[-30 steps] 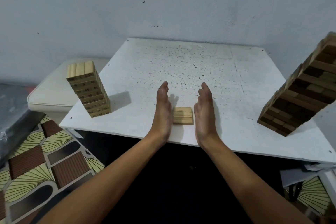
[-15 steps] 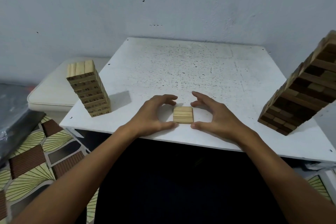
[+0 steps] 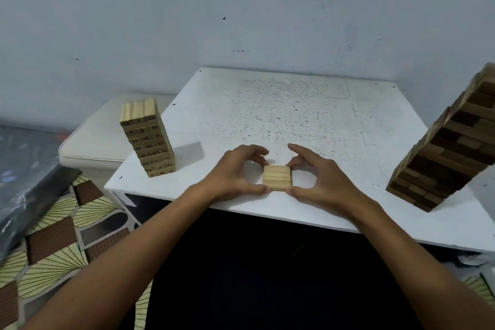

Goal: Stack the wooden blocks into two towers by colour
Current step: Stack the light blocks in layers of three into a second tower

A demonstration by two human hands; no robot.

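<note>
Three pale wooden blocks [image 3: 277, 178] lie side by side on the white table [image 3: 308, 115], left hand [image 3: 234, 174] and right hand [image 3: 320, 177] pinching them; one pale tower [image 3: 148, 139] and one mixed brown tower [image 3: 450, 153] stand aside.

Single head view, worn high, angled forward and down over white table [image 3: 308, 120] near edge. Wide lens: pale tower [image 3: 147, 139] at left and mixed tower [image 3: 444, 158] at right lean outward, right one cropped by frame. Wall fills upper half. Both forearms enter from bottom, close. No second view to overlap
</note>
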